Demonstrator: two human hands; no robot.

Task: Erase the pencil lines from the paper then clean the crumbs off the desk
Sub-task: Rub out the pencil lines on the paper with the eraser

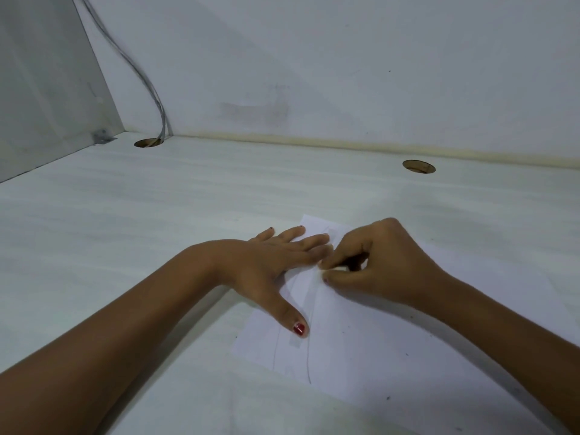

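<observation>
Pressing flat with straight, spread fingers, the left hand (266, 265) pins the paper (376, 340) near the front edge of the desk (157, 215); pencil lines (309, 356) run near-to-far along it. The right hand (386, 265) pinches a small pale eraser (336, 270) in curled fingertips against the sheet.

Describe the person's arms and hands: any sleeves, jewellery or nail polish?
Both forearms are bare: no sleeves, watch or rings in view. The left hand has chipped dark red polish on its thumbnail; the right hand shows a dark red nail too.
</observation>
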